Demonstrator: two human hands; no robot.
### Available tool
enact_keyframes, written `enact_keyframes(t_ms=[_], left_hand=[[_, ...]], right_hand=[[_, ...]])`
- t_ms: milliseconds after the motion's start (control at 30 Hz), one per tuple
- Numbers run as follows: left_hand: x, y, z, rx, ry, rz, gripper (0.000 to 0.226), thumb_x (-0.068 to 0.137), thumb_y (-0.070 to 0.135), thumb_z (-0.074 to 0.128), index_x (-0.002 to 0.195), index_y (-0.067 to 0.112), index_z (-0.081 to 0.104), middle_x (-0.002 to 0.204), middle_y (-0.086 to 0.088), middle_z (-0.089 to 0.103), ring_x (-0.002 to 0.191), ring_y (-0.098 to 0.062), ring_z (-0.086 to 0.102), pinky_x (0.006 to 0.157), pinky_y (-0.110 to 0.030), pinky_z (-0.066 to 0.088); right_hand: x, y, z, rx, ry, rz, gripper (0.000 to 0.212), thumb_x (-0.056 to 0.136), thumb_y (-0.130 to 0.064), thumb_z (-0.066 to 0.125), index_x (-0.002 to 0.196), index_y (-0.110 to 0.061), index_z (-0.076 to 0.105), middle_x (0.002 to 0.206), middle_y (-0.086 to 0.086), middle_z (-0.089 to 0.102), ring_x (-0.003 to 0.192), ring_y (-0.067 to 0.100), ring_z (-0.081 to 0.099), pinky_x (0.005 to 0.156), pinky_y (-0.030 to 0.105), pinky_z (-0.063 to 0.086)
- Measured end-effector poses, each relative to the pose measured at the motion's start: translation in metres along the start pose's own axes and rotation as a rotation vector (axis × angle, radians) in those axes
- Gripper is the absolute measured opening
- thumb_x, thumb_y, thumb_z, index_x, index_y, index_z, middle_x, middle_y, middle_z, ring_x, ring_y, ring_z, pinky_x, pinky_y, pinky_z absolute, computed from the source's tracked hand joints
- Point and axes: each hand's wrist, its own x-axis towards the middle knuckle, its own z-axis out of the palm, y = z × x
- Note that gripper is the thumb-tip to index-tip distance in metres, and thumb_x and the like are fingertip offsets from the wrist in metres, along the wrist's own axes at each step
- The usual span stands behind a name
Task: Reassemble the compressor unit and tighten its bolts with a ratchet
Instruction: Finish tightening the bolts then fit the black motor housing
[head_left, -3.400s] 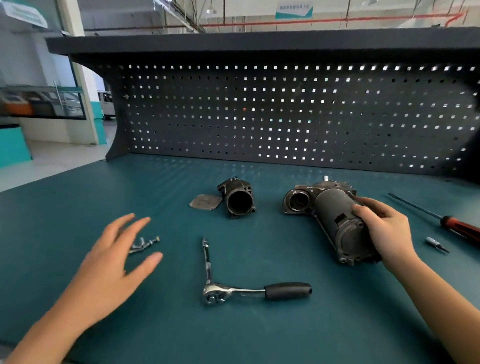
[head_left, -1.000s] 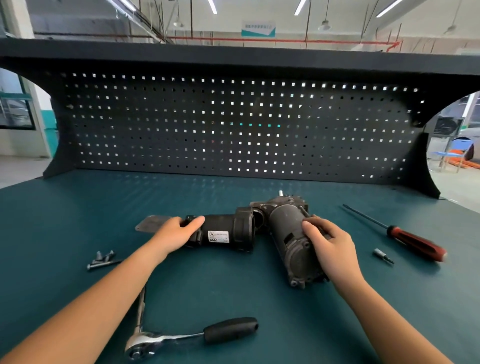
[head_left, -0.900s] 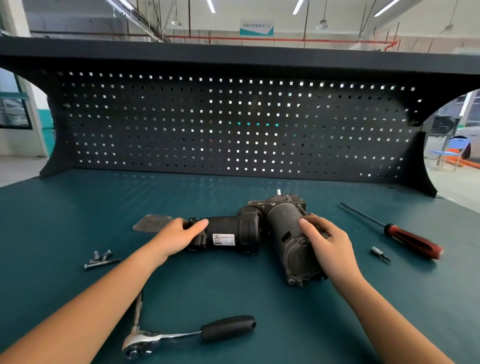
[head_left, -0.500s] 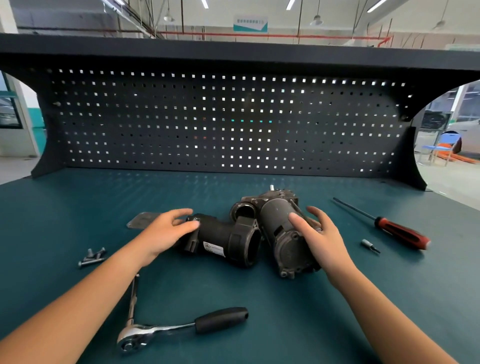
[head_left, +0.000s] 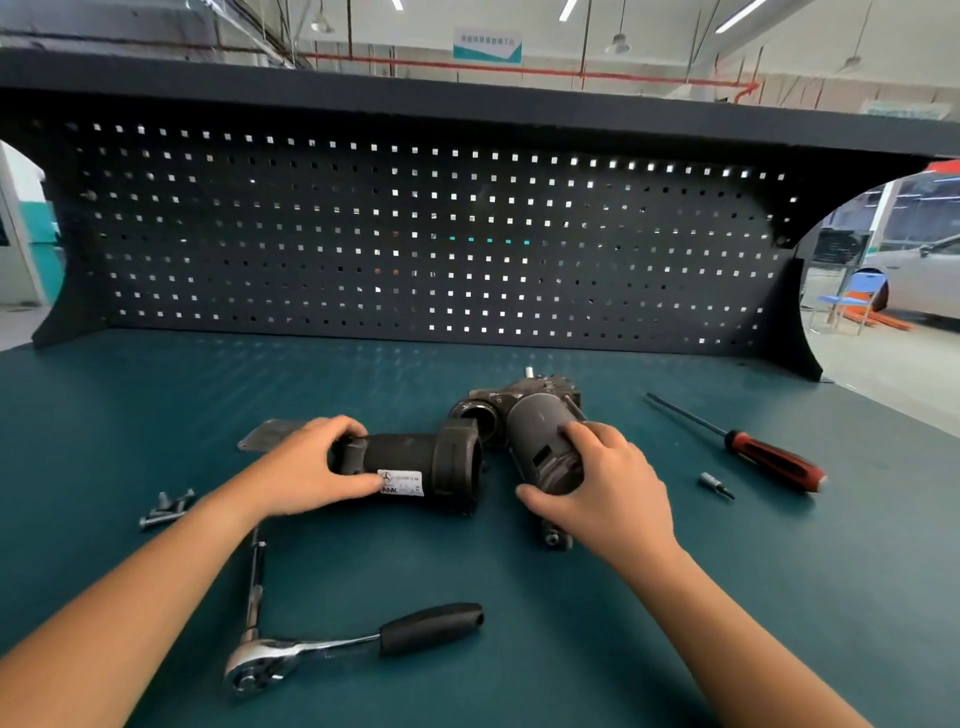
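Swung level again, cylinder (head_left: 415, 464) lies crosswise, mouth facing compressor (head_left: 537, 441).

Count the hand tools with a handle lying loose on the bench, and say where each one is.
2. The ratchet lies at the near edge, below the left hand. The red-handled screwdriver lies at the far right, beyond the small bit. None appears hidden.

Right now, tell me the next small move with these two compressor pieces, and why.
Probably slide the black cylinder in the left hand rightward so its wide end meets the round port on the motor body, steadied by the right hand. The two parts look unjoined.
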Motion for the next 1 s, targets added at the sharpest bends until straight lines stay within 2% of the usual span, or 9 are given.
enact_keyframes(t_ms=[233, 367, 467, 533, 633, 700, 767, 833, 1000], left_hand=[[-0.002, -0.028, -0.016, 0.146, 0.132, -0.291, 0.045, 0.075, 0.052, 0.067, 0.102, 0.023, 0.046, 0.107, -0.004, 0.052, 0.094, -0.024, 0.053, 0.074, -0.034, 0.041], [-0.006, -0.031, -0.02, 0.405, 0.159, -0.433, 0.074, 0.081, 0.067, 0.049, 0.139, 0.024, 0.032, 0.141, -0.01, 0.038, 0.117, -0.036, 0.049, 0.091, -0.048, 0.041], [-0.011, -0.005, -0.023, 0.567, 0.387, -0.303, 0.081, 0.085, 0.062, 0.046, 0.148, 0.019, 0.018, 0.155, -0.011, 0.017, 0.135, -0.035, 0.029, 0.102, -0.069, 0.016], [-0.013, 0.023, -0.016, 0.429, 0.495, -0.069, 0.07, 0.087, 0.047, 0.055, 0.142, 0.011, 0.032, 0.148, -0.013, 0.033, 0.13, -0.032, 0.038, 0.103, -0.06, 0.024], [-0.021, 0.071, 0.012, -0.039, 0.254, 0.111, 0.052, 0.084, 0.038, 0.063, 0.128, 0.013, 0.053, 0.117, -0.001, 0.063, 0.1, -0.014, 0.06, 0.086, -0.025, 0.043], [-0.023, 0.095, 0.033, -0.154, -0.061, 0.094, 0.067, 0.082, 0.05, 0.061, 0.137, 0.017, 0.044, 0.119, 0.004, 0.062, 0.104, -0.008, 0.06, 0.088, -0.017, 0.042], [-0.015, 0.109, 0.053, 0.013, -0.266, 0.073, 0.09, 0.08, 0.069, 0.047, 0.149, 0.018, 0.018, 0.143, -0.003, 0.045, 0.13, -0.018, 0.043, 0.108, -0.031, 0.032], [-0.008, 0.123, 0.067, 0.198, -0.346, 0.05, 0.102, 0.078, 0.075, 0.039, 0.15, 0.016, -0.001, 0.15, -0.008, 0.034, 0.138, -0.026, 0.03, 0.113, -0.05, 0.013], [-0.001, 0.146, 0.093, 0.122, -0.34, 0.012, 0.118, 0.076, 0.073, 0.049, 0.145, 0.009, -0.022, 0.141, -0.001, 0.047, 0.134, -0.025, 0.035, 0.107, -0.062, 0.002]], right_hand=[[0.001, -0.002, -0.001, 0.031, 0.051, 0.016, 0.069, 0.068, -0.056, 0.068, 0.128, -0.026, 0.051, 0.129, -0.006, 0.051, 0.112, 0.021, 0.052, 0.078, 0.027, 0.041], [0.002, -0.003, -0.003, 0.022, 0.028, 0.015, 0.074, 0.068, -0.055, 0.069, 0.133, -0.028, 0.048, 0.13, -0.007, 0.051, 0.113, 0.019, 0.053, 0.081, 0.026, 0.042], [0.004, 0.003, -0.01, 0.199, -0.029, 0.043, 0.075, 0.071, -0.05, 0.073, 0.137, -0.028, 0.045, 0.131, -0.006, 0.052, 0.118, 0.017, 0.05, 0.09, 0.028, 0.041], [0.008, 0.013, -0.019, 0.423, -0.011, 0.085, 0.068, 0.074, -0.045, 0.073, 0.135, -0.028, 0.048, 0.127, -0.005, 0.056, 0.116, 0.018, 0.053, 0.092, 0.028, 0.041], [0.011, 0.026, -0.024, 0.479, -0.076, 0.183, 0.063, 0.082, -0.049, 0.063, 0.138, -0.026, 0.045, 0.133, 0.0, 0.054, 0.121, 0.021, 0.051, 0.1, 0.033, 0.04], [0.012, 0.024, -0.02, 0.499, -0.179, 0.26, 0.051, 0.09, -0.047, 0.052, 0.133, -0.021, 0.051, 0.129, 0.001, 0.056, 0.123, 0.022, 0.048, 0.097, 0.032, 0.037], [0.013, 0.02, -0.015, 0.556, -0.176, 0.276, 0.03, 0.095, -0.036, 0.042, 0.095, -0.014, 0.063, 0.097, 0.0, 0.064, 0.1, 0.024, 0.054, 0.079, 0.033, 0.041], [0.014, 0.019, -0.013, 0.585, -0.107, 0.287, 0.032, 0.094, -0.026, 0.038, 0.067, -0.011, 0.045, 0.07, 0.001, 0.054, 0.073, 0.02, 0.047, 0.062, 0.032, 0.035], [0.012, 0.014, -0.004, 0.691, 0.018, 0.397, 0.034, 0.091, -0.018, 0.039, 0.057, -0.015, 0.032, 0.059, -0.001, 0.043, 0.057, 0.014, 0.035, 0.055, 0.033, 0.027]])
